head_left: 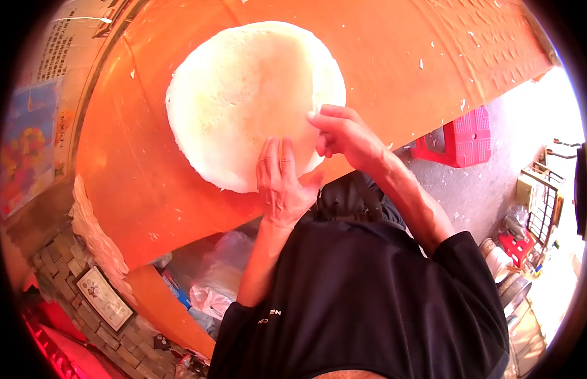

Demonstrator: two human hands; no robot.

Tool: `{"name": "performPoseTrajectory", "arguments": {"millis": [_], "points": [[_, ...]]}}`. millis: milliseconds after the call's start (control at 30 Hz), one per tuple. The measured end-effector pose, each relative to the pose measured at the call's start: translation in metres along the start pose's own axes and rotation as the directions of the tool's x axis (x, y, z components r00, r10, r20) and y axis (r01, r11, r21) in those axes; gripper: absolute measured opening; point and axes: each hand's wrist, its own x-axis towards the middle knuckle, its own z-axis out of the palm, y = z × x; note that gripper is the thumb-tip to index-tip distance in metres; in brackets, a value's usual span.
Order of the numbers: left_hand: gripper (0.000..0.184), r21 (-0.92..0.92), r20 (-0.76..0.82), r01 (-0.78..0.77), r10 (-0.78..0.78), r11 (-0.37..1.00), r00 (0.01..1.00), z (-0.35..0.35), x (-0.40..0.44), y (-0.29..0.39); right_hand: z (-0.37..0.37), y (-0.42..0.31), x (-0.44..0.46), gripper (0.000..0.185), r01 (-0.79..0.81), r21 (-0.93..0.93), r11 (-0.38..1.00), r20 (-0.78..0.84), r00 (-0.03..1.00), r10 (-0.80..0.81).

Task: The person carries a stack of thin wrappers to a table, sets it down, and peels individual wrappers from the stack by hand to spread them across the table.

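Note:
A large round pale disc (243,95) with a slightly raised rim lies on the orange tabletop (394,69); its material is hard to tell in the bright light. My left hand (284,186) rests on the near part of the disc, fingers stretched out flat and pointing away from me. At the disc's right side, my right hand (345,136) is closed, with the thumb and curled fingers near the rim. Whatever those fingers hold, if anything, is hidden.
Small white scraps (421,64) are scattered over the tabletop. A red plastic stool (461,139) stands beyond the table's right edge. Clear plastic bags (220,271) sit under the near edge. A framed picture (104,298) is at lower left, and a wire rack (545,196) at far right.

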Motion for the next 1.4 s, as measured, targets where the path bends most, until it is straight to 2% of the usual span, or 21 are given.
{"name": "performPoseTrajectory", "arguments": {"millis": [67, 133, 167, 267, 400, 567, 633, 733, 767, 800, 867, 900, 933, 967, 1000, 1033, 1067, 1100, 1167, 1233, 1400], "points": [[0.055, 0.015, -0.058, -0.014, 0.015, 1.000, 0.998, -0.001, 0.001, -0.010, 0.011, -0.002, 0.000, 0.034, 0.041, -0.030, 0.999, 0.044, 0.998, -0.039], [0.041, 0.032, -0.077, 0.042, -0.039, 0.999, 0.996, -0.013, -0.002, -0.025, 0.020, -0.002, -0.003, 0.033, 0.178, 0.008, 0.984, -0.046, 0.983, -0.177], [0.021, 0.040, -0.136, 0.005, 0.000, 0.999, 0.991, -0.021, 0.000, -0.033, 0.019, -0.006, -0.012, 0.032, 0.186, -0.001, 0.983, -0.091, 0.979, -0.185], [0.015, -0.084, -0.125, 0.171, -0.180, 0.982, 0.976, -0.060, 0.006, -0.053, -0.011, 0.012, -0.016, 0.030, 0.267, -0.277, 0.923, -0.324, 0.879, -0.351], [0.011, -0.199, -0.141, 0.406, -0.437, 0.892, 0.889, -0.138, 0.041, -0.093, -0.027, 0.034, -0.010, 0.031, 0.230, -0.278, 0.933, -0.472, 0.813, -0.341], [0.019, -0.444, -0.306, 0.279, -0.437, 0.851, 0.846, -0.250, 0.082, -0.245, -0.020, 0.046, -0.005, 0.036, 0.265, -0.092, 0.960, -0.468, 0.840, -0.277], [0.024, -0.397, -0.347, 0.297, -0.441, 0.869, 0.827, -0.308, 0.097, -0.293, -0.021, 0.045, -0.004, 0.034, 0.256, -0.028, 0.966, -0.469, 0.850, -0.239], [0.034, 0.082, -0.575, 0.384, -0.271, 0.920, 0.772, -0.360, 0.100, -0.282, -0.015, 0.045, -0.004, 0.030, 0.254, 0.073, 0.964, -0.444, 0.874, -0.197], [0.030, 0.291, -0.602, 0.432, -0.188, 0.854, 0.776, -0.364, 0.093, -0.280, -0.009, 0.044, -0.005, 0.029, 0.258, 0.077, 0.963, -0.426, 0.882, -0.202], [0.026, 0.481, -0.614, 0.470, -0.099, 0.740, 0.783, -0.365, 0.087, -0.275, -0.004, 0.042, -0.006, 0.027, 0.262, 0.079, 0.962, -0.406, 0.890, -0.209], [0.017, 0.605, -0.542, 0.465, -0.094, 0.647, 0.835, -0.339, 0.062, -0.293, 0.001, 0.037, -0.009, 0.028, 0.260, 0.145, 0.955, -0.347, 0.917, -0.197], [0.015, 0.609, -0.405, 0.284, -0.017, 0.740, 0.914, -0.312, 0.049, -0.294, 0.003, 0.034, -0.010, 0.029, 0.252, 0.205, 0.946, -0.290, 0.939, -0.187], [0.016, 0.605, -0.218, 0.317, -0.231, 0.731, 0.948, -0.284, 0.040, -0.282, 0.005, 0.033, -0.010, 0.029, 0.259, 0.211, 0.942, -0.295, 0.936, -0.191], [0.022, 0.329, 0.004, 0.284, -0.302, 0.901, 0.953, -0.249, 0.034, -0.253, 0.008, 0.033, -0.011, 0.031, 0.288, 0.087, 0.954, -0.321, 0.914, -0.247], [0.034, 0.365, 0.104, 0.282, -0.340, 0.887, 0.935, -0.219, 0.030, -0.220, 0.013, 0.031, -0.011, 0.034, 0.307, -0.041, 0.951, -0.336, 0.892, -0.303], [0.047, -0.005, 0.125, 0.364, -0.361, 0.931, 0.924, -0.176, 0.021, -0.206, 0.024, 0.025, -0.015, 0.038, 0.293, -0.255, 0.921, -0.357, 0.857, -0.371], [0.056, -0.307, 0.262, 0.407, -0.335, 0.860, 0.905, -0.146, 0.022, -0.177, 0.032, 0.025, -0.017, 0.037, 0.302, -0.364, 0.881, -0.358, 0.828, -0.432], [0.061, -0.457, 0.250, 0.357, -0.267, 0.815, 0.931, -0.106, 0.010, -0.172, 0.040, 0.026, -0.015, 0.035, 0.328, -0.437, 0.838, -0.351, 0.795, -0.494], [0.080, -0.488, 0.310, 0.198, -0.043, 0.850, 0.950, -0.076, 0.029, -0.088, 0.058, 0.029, -0.011, 0.031, 0.408, -0.485, 0.773, -0.333, 0.732, -0.595], [0.088, -0.495, 0.204, 0.057, 0.052, 0.867, 0.978, -0.045, 0.037, -0.051, 0.076, 0.023, -0.016, 0.031, 0.437, -0.542, 0.718, -0.278, 0.713, -0.644], [0.063, -0.441, 0.155, 0.097, -0.031, 0.892, 0.987, -0.019, 0.037, -0.034, 0.073, 0.023, -0.016, 0.032, 0.462, -0.440, 0.770, -0.250, 0.761, -0.599]]}}
